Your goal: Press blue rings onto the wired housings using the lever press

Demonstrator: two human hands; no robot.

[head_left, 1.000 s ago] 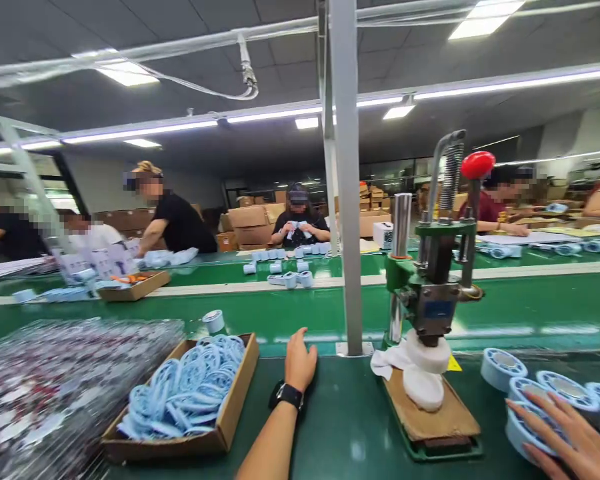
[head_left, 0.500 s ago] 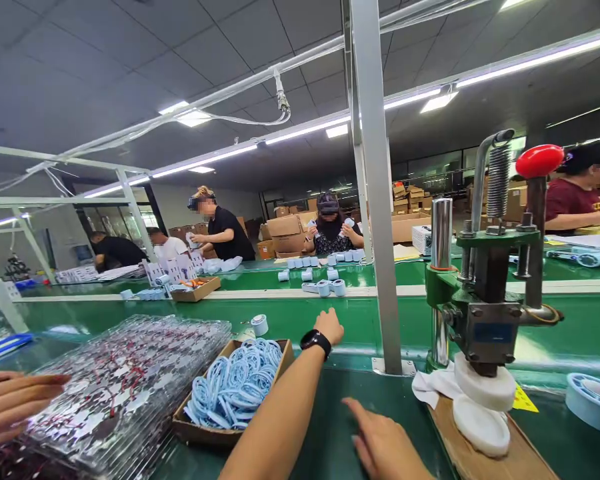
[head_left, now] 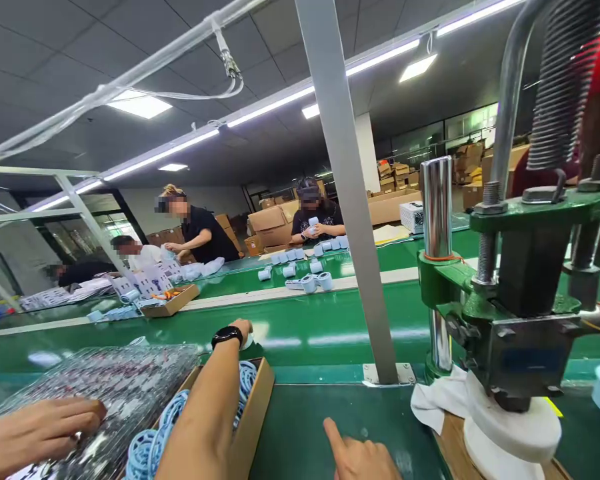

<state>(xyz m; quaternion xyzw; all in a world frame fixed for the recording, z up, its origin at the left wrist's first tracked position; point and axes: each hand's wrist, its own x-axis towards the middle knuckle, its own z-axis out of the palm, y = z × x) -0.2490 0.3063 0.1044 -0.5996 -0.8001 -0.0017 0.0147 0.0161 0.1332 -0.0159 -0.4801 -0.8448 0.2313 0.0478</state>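
The pale piece [head_left: 249, 341] lies on the green conveyor belt [head_left: 320, 327] just beyond the cardboard box [head_left: 260, 410], mostly hidden by the left hand [head_left: 242, 327]. From the little that shows, I'd judge it light, stiff plastic, smooth enough to slide on the belt; a light grip around its outer wall should be safest. Whether the left fingers are closed on it or merely touch it, I cannot tell. That arm stretches forward over the box of light-blue grille rings [head_left: 143, 450] (thin, probably prone to tangle), with a black wristwatch [head_left: 227, 337] at the wrist. The right hand [head_left: 365, 460] is low over the dark green worktop [head_left: 300, 427], half open, index finger extended, nothing seen in it. To the left, a co-worker's hand [head_left: 45, 427] is over the clear trays [head_left: 145, 377]; to the right stands 1 green hand press [head_left: 530, 267].
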